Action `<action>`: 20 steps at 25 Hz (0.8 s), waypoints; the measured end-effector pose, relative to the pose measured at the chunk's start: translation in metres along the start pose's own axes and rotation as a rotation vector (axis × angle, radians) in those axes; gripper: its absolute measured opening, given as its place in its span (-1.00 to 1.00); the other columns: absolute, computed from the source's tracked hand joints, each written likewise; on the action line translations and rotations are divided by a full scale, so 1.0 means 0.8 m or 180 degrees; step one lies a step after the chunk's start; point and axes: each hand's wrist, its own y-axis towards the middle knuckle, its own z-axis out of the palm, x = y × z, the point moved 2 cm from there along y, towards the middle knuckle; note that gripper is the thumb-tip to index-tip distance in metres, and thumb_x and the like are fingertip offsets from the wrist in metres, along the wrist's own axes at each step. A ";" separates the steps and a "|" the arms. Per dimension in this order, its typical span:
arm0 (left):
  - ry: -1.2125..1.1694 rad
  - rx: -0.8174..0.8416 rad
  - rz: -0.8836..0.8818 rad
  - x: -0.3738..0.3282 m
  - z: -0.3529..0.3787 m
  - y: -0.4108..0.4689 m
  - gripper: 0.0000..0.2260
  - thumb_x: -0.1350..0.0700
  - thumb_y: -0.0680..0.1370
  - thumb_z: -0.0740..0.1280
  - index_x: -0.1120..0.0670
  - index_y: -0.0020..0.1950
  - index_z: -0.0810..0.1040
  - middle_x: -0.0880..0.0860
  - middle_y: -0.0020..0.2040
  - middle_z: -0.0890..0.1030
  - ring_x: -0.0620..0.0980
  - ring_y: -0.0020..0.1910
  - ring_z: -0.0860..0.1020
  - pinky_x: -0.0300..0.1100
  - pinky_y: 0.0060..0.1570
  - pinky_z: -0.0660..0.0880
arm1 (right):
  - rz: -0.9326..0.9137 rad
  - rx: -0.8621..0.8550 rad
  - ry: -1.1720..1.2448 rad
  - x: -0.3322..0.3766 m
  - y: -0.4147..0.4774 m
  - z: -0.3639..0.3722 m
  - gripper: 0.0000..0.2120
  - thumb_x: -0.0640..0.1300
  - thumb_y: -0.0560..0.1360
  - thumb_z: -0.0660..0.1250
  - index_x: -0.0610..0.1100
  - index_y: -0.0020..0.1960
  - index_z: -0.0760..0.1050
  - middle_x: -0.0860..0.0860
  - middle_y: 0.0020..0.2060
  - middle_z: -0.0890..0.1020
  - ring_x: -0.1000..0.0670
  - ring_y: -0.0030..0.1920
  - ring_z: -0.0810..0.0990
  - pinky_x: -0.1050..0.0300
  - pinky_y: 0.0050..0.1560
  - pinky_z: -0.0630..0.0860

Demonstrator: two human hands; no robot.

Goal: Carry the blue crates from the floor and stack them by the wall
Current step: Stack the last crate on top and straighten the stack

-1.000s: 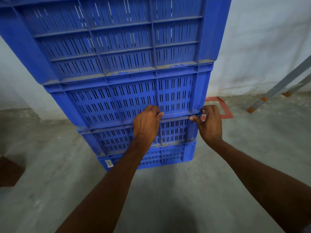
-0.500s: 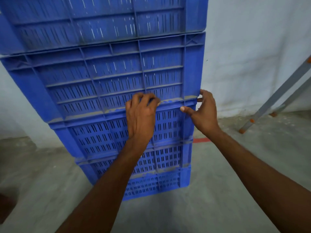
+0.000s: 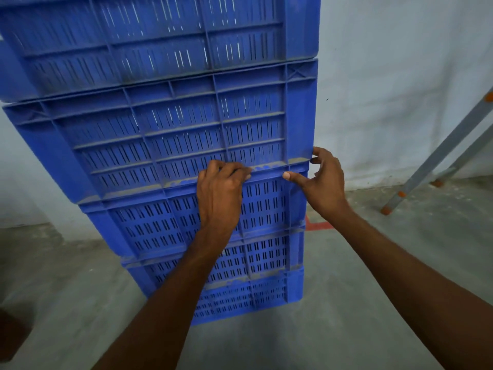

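Several blue slotted crates (image 3: 165,134) stand stacked against the white wall, and the stack runs out of the top of the view. My left hand (image 3: 221,190) lies on the front of the stack, its fingers hooked into the seam where one crate rests on the rim of the crate below (image 3: 160,222). My right hand (image 3: 324,182) holds the right front corner at the same seam, thumb on the front face and fingers wrapped around the side. Further crates (image 3: 253,297) sit beneath, down to the floor.
Grey ladder legs (image 3: 440,156) with orange feet lean at the right by the wall. Red floor tape (image 3: 318,225) shows just right of the stack. A dark brown object (image 3: 10,332) lies at the lower left edge on the concrete floor (image 3: 346,303).
Both hands have moved up from a lower seam to the seam one crate higher, and my view has lifted with them. The stack has stayed in place.
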 end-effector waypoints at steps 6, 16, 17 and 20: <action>0.0087 -0.1118 -0.0147 -0.019 -0.078 0.132 -0.70 0.03 0.61 0.38 0.03 0.34 0.58 0.02 0.27 0.58 0.08 0.23 0.47 -0.05 0.14 0.40 | -0.0498 -0.0460 0.0489 0.108 0.095 -0.044 -0.33 0.08 0.49 0.46 0.03 0.51 0.28 0.21 0.27 0.48 0.08 0.23 0.45 0.19 0.12 0.44; 0.0059 -0.0979 -0.0012 -0.002 -0.080 0.191 -0.81 0.16 0.50 0.51 0.04 0.11 0.73 -0.01 -0.10 0.68 0.08 -0.03 0.57 -0.09 -0.14 0.46 | -0.0551 -0.0256 0.0190 0.142 0.155 -0.057 -0.55 -0.03 0.43 0.53 -0.02 0.27 0.50 0.09 0.11 0.61 0.02 0.05 0.52 0.24 -0.04 0.44; 0.0026 -0.0995 -0.0039 -0.004 -0.082 0.193 -0.83 0.15 0.49 0.51 0.05 0.07 0.74 -0.01 -0.15 0.67 0.06 -0.09 0.57 -0.13 -0.21 0.43 | -0.0530 -0.0309 0.0202 0.143 0.156 -0.056 -0.56 -0.04 0.43 0.54 -0.03 0.26 0.51 0.09 0.09 0.61 0.01 0.05 0.52 0.24 -0.04 0.44; -0.0037 -0.0988 -0.0012 -0.003 -0.083 0.198 -0.87 0.14 0.46 0.54 0.07 -0.01 0.75 -0.01 -0.22 0.66 0.03 -0.18 0.56 -0.19 -0.28 0.40 | -0.0502 -0.0412 0.0207 0.145 0.157 -0.054 -0.58 -0.04 0.41 0.55 -0.03 0.22 0.53 0.10 0.05 0.61 0.03 -0.01 0.52 0.33 -0.09 0.42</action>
